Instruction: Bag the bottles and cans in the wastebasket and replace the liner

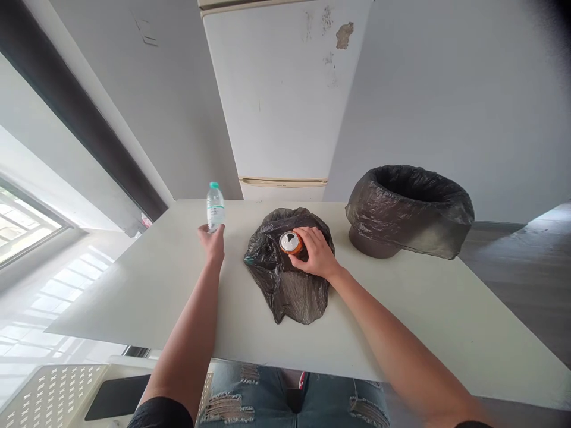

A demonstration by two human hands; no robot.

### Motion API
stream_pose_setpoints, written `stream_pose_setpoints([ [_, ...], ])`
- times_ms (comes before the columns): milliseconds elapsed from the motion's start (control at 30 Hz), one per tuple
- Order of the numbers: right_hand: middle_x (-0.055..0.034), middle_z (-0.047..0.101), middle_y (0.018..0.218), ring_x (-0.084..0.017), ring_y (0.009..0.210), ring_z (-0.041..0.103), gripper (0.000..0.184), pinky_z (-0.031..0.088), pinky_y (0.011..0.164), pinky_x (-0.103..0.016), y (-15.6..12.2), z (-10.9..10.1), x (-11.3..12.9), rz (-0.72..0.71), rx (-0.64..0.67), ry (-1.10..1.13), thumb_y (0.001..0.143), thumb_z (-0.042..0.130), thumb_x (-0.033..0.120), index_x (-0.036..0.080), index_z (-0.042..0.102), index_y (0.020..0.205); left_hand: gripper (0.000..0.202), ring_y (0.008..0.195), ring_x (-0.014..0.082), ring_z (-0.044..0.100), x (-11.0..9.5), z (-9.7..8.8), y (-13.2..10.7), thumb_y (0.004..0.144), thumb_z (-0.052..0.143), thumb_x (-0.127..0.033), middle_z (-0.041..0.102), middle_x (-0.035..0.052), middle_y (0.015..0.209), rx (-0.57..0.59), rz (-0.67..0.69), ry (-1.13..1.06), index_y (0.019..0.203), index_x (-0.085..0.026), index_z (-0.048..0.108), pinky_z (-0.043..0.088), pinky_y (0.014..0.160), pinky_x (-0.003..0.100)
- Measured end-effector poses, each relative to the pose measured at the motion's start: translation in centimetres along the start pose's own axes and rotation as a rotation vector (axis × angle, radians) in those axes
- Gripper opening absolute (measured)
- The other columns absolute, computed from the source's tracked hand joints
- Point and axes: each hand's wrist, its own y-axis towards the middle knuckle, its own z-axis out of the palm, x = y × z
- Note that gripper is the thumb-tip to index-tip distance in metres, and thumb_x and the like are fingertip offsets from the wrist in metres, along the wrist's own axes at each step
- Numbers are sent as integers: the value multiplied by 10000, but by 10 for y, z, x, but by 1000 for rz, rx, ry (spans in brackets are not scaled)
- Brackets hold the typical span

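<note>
1. My can is orange, its top silver.
2. My bottle is clear, its cap green.
3. I see black on the bag and liner; the bin is dark brown.
4. My table is off-white.
5. My jeans are blue, my sleeve black.
6. The fridge is white, blotched grey and tan.

Behind the pale surface there are plain grey walls, and between them stands a white refrigerator, which has a brownish patch and some dark smudges in its upper part. On the left side, a dark strip runs slanting near a bright window. Daylight makes striped patches on the floor; at right the floor looks grey.
</note>
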Motion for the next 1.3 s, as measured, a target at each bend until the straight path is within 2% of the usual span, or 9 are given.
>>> stream_pose_setpoints([
  [133,-168,631,1356,-362,1191,589,595,472,1038,-517,0,0,1,-7,6,-1,936,652,401,188,479,1463,383,993,165,651,4,-3,7,876,618,-340,613,70,1143,-42,-22,-96,1220,-204,519,545,900,333],
  [333,-171,626,1357,-366,1190,590,608,474,1016,-511,0,0,1,4,25,0,941,651,423,192,472,1474,545,1126,258,614,8,-17,5,693,834,-309,495,126,1334,-192,-27,-21,1140,-201,541,545,991,432],
  [567,-164,629,1344,-364,1195,593,619,466,1042,-518,0,-2,2,0,-11,31,926,669,419,203,464,1469,595,1161,315,619,18,-22,10,626,834,-193,556,114,1233,-228,-81,102,1138,-211,531,554,1015,487],
  [733,-152,614,1357,-353,1203,586,642,454,1082,-528,0,-2,1,-9,-60,87,873,680,351,214,454,1459,691,1278,326,575,19,-21,11,627,813,-161,585,118,1253,-204,-57,140,1252,-208,522,522,1085,481],
  [967,-156,613,1356,-365,1218,584,634,462,1073,-540,-1,-1,-2,32,-32,98,874,671,377,220,462,1451,705,1293,351,569,13,-22,7,653,786,-134,575,160,1297,-164,-59,160,1304,-179,517,517,1105,537],
  [1067,-152,613,1354,-357,1219,581,634,463,1076,-531,-1,-1,-2,24,-49,99,879,679,378,218,456,1450,785,1309,360,570,13,-22,6,657,786,-123,538,188,1368,-145,-68,161,1377,-169,476,528,1094,545],
  [1133,-155,614,1350,-356,1220,579,621,467,1072,-526,-1,0,-2,20,-53,92,886,677,379,211,459,1443,888,1361,373,545,11,-22,3,639,792,-109,462,224,1470,-137,-77,163,1443,-165,421,517,1110,541],
  [1233,-154,615,1345,-355,1208,583,614,471,1064,-528,-2,1,-3,8,-54,88,888,682,372,209,461,1437,1030,1520,404,401,2,-26,-3,639,769,-81,307,279,1605,-205,-24,198,1548,-134,288,396,1229,546],
  [1300,-149,617,1339,-352,1195,586,623,475,1053,-530,-2,2,-4,-6,-65,98,885,696,364,217,457,1441,993,1535,391,388,-8,-30,-9,686,707,-64,315,277,1612,-325,46,233,1565,-131,250,349,1248,574],
])
